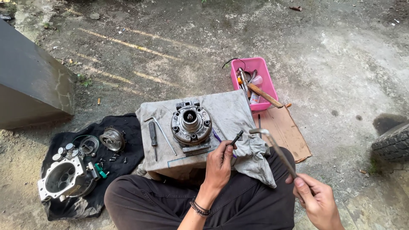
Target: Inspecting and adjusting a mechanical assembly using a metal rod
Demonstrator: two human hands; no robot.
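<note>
- Hands first: the left hand (pixel 220 158) is closed, pinching a small black bolt (pixel 236 138) between thumb and fingertips, its head pointing up and away from the palm.
- Right hand (pixel 317 200) is closed around the lower end of a long metal L-shaped wrench (pixel 276 147); the shaft slants up toward the left hand, and its bent tip sits just beside the bolt, not touching it.
- Just ahead of the left hand stands a round grey metal compressor body (pixel 191 124) with a central shaft and a ring of holes, upright on a grey cloth-covered block worktop (pixel 230 110).
- Further out on the left hand's outer side, on the same cloth, lie a black-handled screwdriver (pixel 152 134) and a thin bent steel rod (pixel 162 135), side by side and close together.
- Well beyond those, on a black cloth (pixel 128 149) spread on the concrete ground, rest a hollow silver aluminium housing (pixel 64 179), a round metal plate part (pixel 112 139), a green-tipped small piece (pixel 100 171) and scattered little screws.
- Beyond the wrench tip, a pink plastic tray (pixel 268 81) holds a wooden-handled tool (pixel 265 96) and other tools; a flat brown cardboard piece (pixel 287 132) lies between the tray and the right hand.
- Dark tyre tread (pixel 394 142) shows far out on the right hand's outer side.
</note>
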